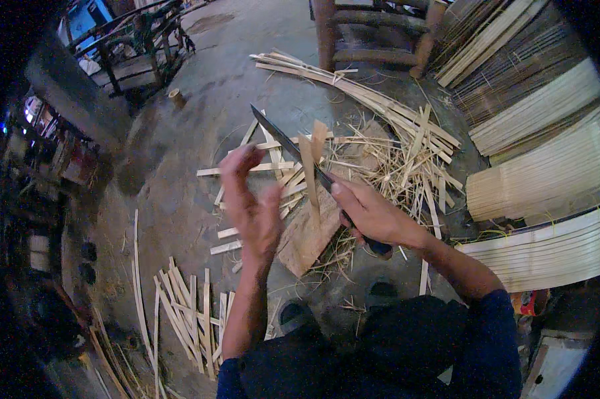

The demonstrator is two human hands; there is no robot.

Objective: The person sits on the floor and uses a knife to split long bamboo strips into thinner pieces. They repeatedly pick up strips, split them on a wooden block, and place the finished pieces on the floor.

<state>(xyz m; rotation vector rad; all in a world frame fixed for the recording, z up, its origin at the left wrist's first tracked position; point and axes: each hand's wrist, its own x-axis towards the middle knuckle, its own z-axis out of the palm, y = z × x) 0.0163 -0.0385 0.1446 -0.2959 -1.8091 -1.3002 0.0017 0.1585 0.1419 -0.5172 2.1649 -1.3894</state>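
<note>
Head view: long, dark-bladed knife (288,142)

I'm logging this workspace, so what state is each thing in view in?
Left hand: open, raised, blurred.
Right hand: closed around the knife's handle.
Knife: bare-bladed, held aslant.
Thin strip: upright above the wood block.
Wood block: lying on the floor.
Pale strips: loose, scattered.
Shavings: tangled, heaped.
Slatted mats: curved.

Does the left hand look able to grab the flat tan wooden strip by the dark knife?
Probably yes: below the dark blade, nothing visible blocks the empty left hand from that tan strip.
</note>
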